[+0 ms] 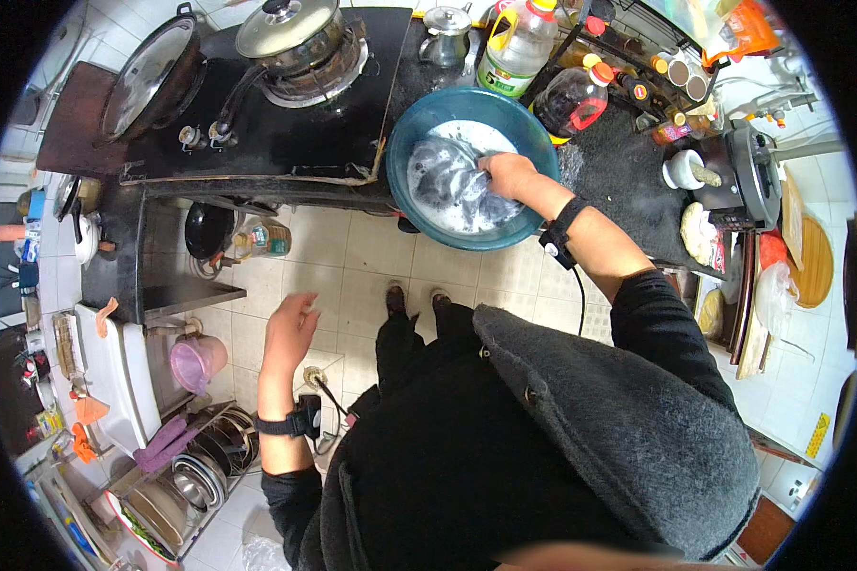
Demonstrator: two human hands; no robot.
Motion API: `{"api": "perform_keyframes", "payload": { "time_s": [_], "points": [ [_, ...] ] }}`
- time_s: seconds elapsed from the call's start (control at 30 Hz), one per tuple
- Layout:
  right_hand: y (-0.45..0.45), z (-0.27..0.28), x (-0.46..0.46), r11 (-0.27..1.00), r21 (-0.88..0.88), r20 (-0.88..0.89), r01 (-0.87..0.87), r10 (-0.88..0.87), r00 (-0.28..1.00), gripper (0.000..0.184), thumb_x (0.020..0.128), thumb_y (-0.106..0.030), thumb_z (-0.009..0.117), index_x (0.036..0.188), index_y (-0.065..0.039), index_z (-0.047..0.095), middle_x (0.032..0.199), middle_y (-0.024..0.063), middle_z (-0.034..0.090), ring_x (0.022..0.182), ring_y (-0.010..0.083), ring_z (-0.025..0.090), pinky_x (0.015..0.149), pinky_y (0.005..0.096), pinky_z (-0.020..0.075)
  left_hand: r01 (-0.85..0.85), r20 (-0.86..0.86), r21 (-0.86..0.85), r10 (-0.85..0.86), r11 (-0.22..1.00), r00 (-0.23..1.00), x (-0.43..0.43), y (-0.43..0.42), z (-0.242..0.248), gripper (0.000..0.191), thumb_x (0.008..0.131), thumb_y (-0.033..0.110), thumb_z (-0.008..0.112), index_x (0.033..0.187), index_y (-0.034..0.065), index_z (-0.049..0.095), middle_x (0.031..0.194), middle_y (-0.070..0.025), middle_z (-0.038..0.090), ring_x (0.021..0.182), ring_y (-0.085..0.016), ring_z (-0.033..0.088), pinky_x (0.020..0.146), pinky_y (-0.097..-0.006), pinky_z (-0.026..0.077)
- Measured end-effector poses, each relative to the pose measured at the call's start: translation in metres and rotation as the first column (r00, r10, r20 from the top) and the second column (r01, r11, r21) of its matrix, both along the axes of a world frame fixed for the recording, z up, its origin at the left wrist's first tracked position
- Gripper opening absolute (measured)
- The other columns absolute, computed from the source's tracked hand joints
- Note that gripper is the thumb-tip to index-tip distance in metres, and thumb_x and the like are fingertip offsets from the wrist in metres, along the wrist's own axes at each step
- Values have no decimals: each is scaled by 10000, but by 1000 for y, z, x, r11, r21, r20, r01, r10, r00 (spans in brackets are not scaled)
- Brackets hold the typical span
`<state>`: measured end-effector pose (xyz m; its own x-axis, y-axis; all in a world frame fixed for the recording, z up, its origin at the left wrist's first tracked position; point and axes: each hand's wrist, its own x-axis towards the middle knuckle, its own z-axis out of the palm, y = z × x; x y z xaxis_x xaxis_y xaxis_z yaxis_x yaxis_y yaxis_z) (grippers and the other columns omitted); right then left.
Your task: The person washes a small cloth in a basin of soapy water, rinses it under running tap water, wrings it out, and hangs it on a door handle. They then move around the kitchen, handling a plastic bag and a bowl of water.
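Observation:
A teal plastic basin (477, 241) holds soapy water and a soaked grey cloth (443, 175). It stands at the counter's front edge, beside the gas hob. My right hand (508, 175) is in the basin on the cloth, fingers partly hidden in the folds and suds, so its grip is unclear. Away from the basin, my left hand (293, 328) hangs over the tiled floor with its fingers apart and nothing in it. Both wrists wear black straps.
Left of the basin, a lidded pot (289, 36) sits on the gas hob (328, 135). Behind and right stand a large clear jug (518, 50), a dark sauce bottle (571, 100) and an electric cooker (743, 178). A pink bucket (198, 360) hangs near the white sink (118, 378).

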<state>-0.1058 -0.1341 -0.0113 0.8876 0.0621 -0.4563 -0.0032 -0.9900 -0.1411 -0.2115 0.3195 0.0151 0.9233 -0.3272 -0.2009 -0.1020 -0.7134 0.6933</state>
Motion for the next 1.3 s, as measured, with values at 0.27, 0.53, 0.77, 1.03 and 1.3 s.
{"api": "perform_keyframes", "payload": {
  "time_s": [0.27, 0.53, 0.77, 1.03, 1.3],
  "points": [
    [-10, 94, -14, 795, 606, 372, -34, -246, 895, 246, 700, -116, 687, 944, -112, 659, 920, 123, 594, 912, 301, 607, 780, 376, 492, 12, -271, -452, -150, 892, 951, 111, -202, 68, 584, 842, 365, 631, 1330, 101, 450, 1177, -139, 537, 913, -237, 595, 665, -371, 546],
    [4, 124, -44, -146, 973, -226, 179, -446, 866, 247, 802, -4, 560, 1040, -59, 598, 940, 14, 616, 891, 114, 586, 816, 281, 496, -571, -818, -558, -285, 602, 499, 140, -274, 36, 543, 894, 529, 488, 1284, 151, 486, 1324, -150, 465, 1102, -387, 508, 726, -572, 538],
    [14, 46, -59, -758, 642, -614, 117, -416, 671, 320, 915, -218, 535, 1198, -69, 533, 1138, 99, 616, 1058, 241, 593, 945, 426, 460, -702, -749, -645, -71, 302, 659, 140, -292, -26, 204, 903, 101, 510, 1068, 14, 591, 1041, -122, 632, 858, -248, 637, 674, -401, 528],
    [44, -6, -47, -793, 537, -737, 288, -275, 617, 482, 888, -449, 571, 1235, -116, 539, 1216, 71, 599, 1101, 234, 581, 942, 426, 474, -638, -661, -750, -166, 172, 732, 123, -300, -30, 194, 923, 111, 503, 1068, 6, 577, 1004, -110, 624, 866, -225, 624, 777, -371, 518],
    [49, -1, -35, -662, 730, -654, 174, -599, 462, 267, 872, -185, 597, 1116, -77, 610, 1042, 77, 654, 938, 203, 623, 822, 350, 503, -450, -455, -595, 182, 666, 872, 136, -280, -22, 381, 912, 262, 575, 1201, 23, 509, 1105, -152, 580, 968, -228, 580, 817, -373, 477]
  ]
}}
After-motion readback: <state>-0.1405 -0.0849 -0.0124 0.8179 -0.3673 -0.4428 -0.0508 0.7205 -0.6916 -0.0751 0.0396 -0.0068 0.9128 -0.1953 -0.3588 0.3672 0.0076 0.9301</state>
